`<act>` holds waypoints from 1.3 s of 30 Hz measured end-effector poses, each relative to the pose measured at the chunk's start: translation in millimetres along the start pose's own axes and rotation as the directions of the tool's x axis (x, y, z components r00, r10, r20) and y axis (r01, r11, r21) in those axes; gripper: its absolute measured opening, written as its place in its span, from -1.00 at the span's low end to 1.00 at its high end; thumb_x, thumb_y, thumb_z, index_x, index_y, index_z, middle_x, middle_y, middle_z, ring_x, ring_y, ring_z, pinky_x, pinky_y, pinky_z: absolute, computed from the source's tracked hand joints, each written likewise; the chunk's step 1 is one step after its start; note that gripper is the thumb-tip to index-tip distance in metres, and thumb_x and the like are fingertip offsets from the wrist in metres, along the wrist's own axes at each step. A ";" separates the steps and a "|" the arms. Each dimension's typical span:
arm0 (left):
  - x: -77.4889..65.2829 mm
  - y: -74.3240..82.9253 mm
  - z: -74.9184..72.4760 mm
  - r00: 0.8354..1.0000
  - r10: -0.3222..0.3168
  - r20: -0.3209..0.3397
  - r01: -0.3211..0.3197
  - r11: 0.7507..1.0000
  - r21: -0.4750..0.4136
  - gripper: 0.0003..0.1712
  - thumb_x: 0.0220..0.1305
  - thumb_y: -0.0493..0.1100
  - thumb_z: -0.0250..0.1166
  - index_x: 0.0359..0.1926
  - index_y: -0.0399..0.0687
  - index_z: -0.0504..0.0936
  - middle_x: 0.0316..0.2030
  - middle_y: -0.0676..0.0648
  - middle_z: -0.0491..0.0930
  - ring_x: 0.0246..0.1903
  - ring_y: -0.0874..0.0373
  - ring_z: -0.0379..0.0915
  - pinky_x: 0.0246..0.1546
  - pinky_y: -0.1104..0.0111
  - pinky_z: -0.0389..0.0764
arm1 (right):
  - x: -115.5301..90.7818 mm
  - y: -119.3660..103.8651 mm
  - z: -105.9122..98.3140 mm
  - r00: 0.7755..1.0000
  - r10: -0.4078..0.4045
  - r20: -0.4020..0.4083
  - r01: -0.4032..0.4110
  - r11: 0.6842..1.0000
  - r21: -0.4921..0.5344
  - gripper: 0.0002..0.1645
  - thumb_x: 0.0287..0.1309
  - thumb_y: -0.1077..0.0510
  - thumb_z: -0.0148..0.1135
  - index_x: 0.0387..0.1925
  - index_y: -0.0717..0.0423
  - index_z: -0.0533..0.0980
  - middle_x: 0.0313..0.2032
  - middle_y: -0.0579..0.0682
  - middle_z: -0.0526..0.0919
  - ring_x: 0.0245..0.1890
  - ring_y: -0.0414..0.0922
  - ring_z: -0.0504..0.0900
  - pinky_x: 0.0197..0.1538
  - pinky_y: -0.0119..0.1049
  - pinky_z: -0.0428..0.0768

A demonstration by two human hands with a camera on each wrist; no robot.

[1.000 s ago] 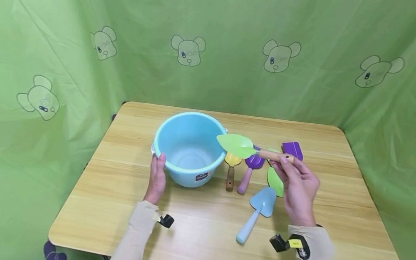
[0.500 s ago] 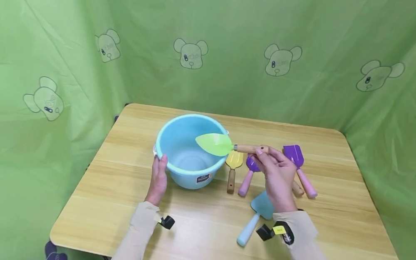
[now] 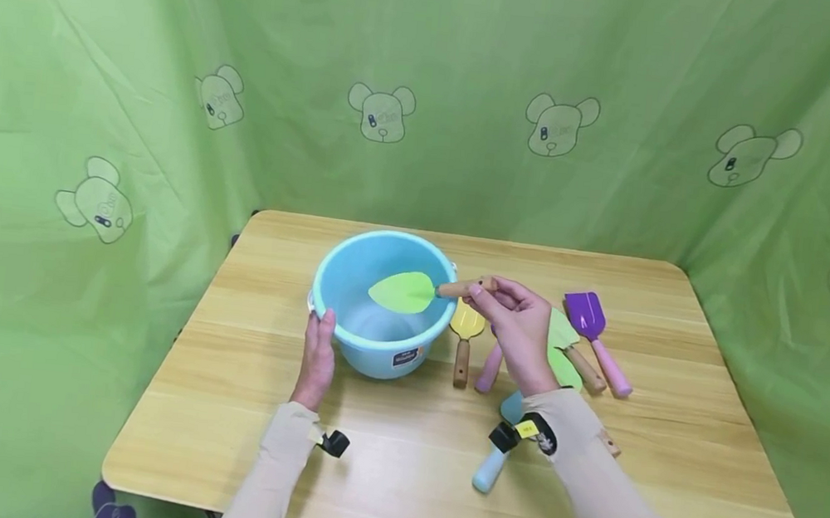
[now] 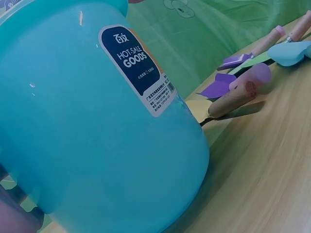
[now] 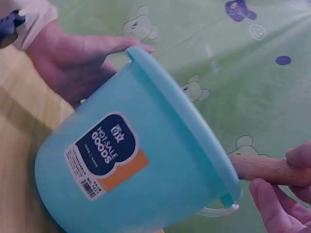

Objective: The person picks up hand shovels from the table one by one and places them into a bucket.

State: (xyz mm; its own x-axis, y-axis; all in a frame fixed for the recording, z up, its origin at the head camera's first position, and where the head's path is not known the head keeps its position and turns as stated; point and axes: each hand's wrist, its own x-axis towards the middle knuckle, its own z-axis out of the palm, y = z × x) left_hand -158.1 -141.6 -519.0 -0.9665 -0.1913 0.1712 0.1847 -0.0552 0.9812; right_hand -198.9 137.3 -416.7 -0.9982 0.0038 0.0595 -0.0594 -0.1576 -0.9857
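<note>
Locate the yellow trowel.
In the head view, the yellow trowel lies on the table, just right of the blue bucket, left of a pink handle.

The green trowel [image 3: 419, 291] was carried leftward by the right hand [image 3: 521, 323], from the right rim of the bucket [image 3: 373, 360] to over its opening, and the blade was tipped lower. The head of the purple scoop [image 3: 490, 370] was hidden by the hand, and the blue trowel [image 3: 489, 470], at first fully seen, was partly covered by the sleeve [image 3: 593, 472] (its handle's end was left showing). The purple shovel [image 3: 589, 326] was uncovered.
</note>
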 end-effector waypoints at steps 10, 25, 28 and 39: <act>1.2 -1.5 -0.7 1.000 0.006 -0.002 -0.006 1.000 0.008 -0.30 0.60 0.13 -0.20 0.66 0.16 -0.01 0.52 -0.15 0.26 0.52 -0.15 0.19 0.59 -0.15 0.11 | 10.9 6.2 21.8 0.987 -0.145 0.073 0.162 0.901 -0.402 -0.65 0.18 -0.06 0.51 -0.07 0.02 0.76 -0.20 -0.06 0.84 -0.23 -0.25 0.70 -0.16 -0.45 0.57; 0.3 -1.8 -1.0 1.000 -0.001 0.007 0.001 1.000 -0.010 -0.29 0.60 0.16 -0.18 0.66 0.22 -0.03 0.54 -0.23 0.22 0.51 -0.28 0.16 0.56 -0.25 0.09 | 7.5 12.5 49.3 0.941 -0.196 0.276 0.338 0.607 -0.719 -0.75 0.09 -0.02 0.58 -0.18 -0.09 0.80 -0.27 -0.08 0.84 -0.34 -0.08 0.49 -0.14 -0.25 0.39; 0.9 -1.3 -1.4 1.000 0.009 0.008 -0.009 1.000 -0.014 -0.30 0.60 0.15 -0.18 0.66 0.24 -0.02 0.53 -0.22 0.22 0.50 -0.28 0.16 0.56 -0.25 0.10 | 7.2 10.9 50.0 0.941 -0.198 0.274 0.338 0.568 -0.750 -0.73 0.08 -0.06 0.57 -0.17 -0.12 0.80 -0.28 -0.10 0.84 -0.37 -0.08 0.40 -0.15 -0.24 0.28; -1.5 -2.2 -0.7 1.000 0.005 0.006 -0.004 1.000 -0.011 -0.32 0.61 0.14 -0.18 0.64 0.19 0.03 0.51 -0.24 0.27 0.49 -0.30 0.19 0.56 -0.25 0.11 | 7.0 3.4 48.9 0.948 -0.084 0.306 0.297 0.569 -0.767 -0.89 0.18 0.00 0.50 -0.28 -0.12 0.74 -0.30 -0.11 0.81 -0.31 -0.05 0.56 -0.11 -0.19 0.48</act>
State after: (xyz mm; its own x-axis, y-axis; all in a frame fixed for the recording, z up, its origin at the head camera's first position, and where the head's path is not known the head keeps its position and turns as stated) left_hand -156.9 -141.9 -521.5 -0.9667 -0.1857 0.1761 0.1910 -0.0655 0.9794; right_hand -205.8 88.5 -411.9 -0.9400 -0.2852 0.1870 -0.3349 0.6686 -0.6639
